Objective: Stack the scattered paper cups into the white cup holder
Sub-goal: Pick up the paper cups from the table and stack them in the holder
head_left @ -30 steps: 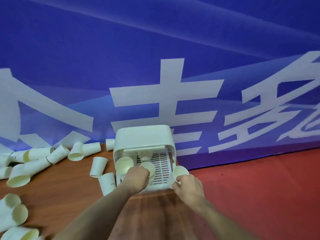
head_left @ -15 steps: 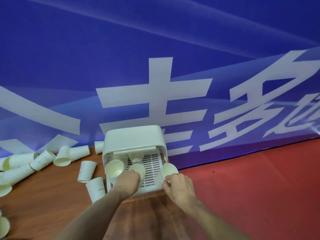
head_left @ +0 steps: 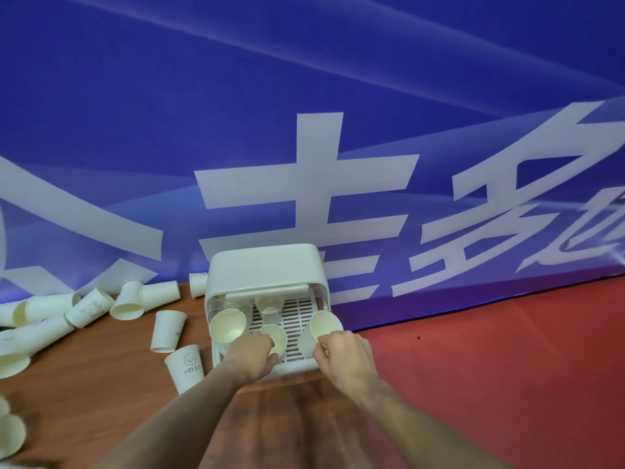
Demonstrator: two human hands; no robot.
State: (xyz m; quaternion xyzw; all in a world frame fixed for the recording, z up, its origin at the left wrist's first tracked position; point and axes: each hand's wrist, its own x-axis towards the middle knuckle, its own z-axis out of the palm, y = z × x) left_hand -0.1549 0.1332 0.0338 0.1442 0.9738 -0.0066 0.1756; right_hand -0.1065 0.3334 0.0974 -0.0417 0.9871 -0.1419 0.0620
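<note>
1. White cup holder (head_left: 267, 275) stands on the wooden counter (head_left: 101, 384), back against the blue banner (head_left: 304, 96). Its open front faces the person; slatted tray floor (head_left: 297, 319) visible inside.
2. Left hand (head_left: 252, 355) at the holder's front, fingers curled round a paper cup (head_left: 275, 338). Cup's long axis tilted, mouth toward the camera and up; it sits over the tray's front middle.
3. Right hand (head_left: 345, 358) at the holder's front right corner, fingers pinching the wall of a second cup (head_left: 324, 328). This cup leans, mouth up and toward the camera, base down toward the tray.
4. A stack of cups (head_left: 227, 328) occupies the holder's left side, mouth toward the camera, axis tilted. More cups (head_left: 269, 306) sit deeper inside, seen dimly; their number cannot be told.
5. Left of the holder: one cup printed HELLO (head_left: 185, 367) stands upside down just beside its front left corner; another upside-down cup (head_left: 168, 331) behind it. Further left, scattered cups (head_left: 84, 309) lie on their sides, axes pointing various ways.
6. Room: bare counter in front of the holder under both forearms. Right of the holder, the counter's edge meets the red floor (head_left: 507, 367).
</note>
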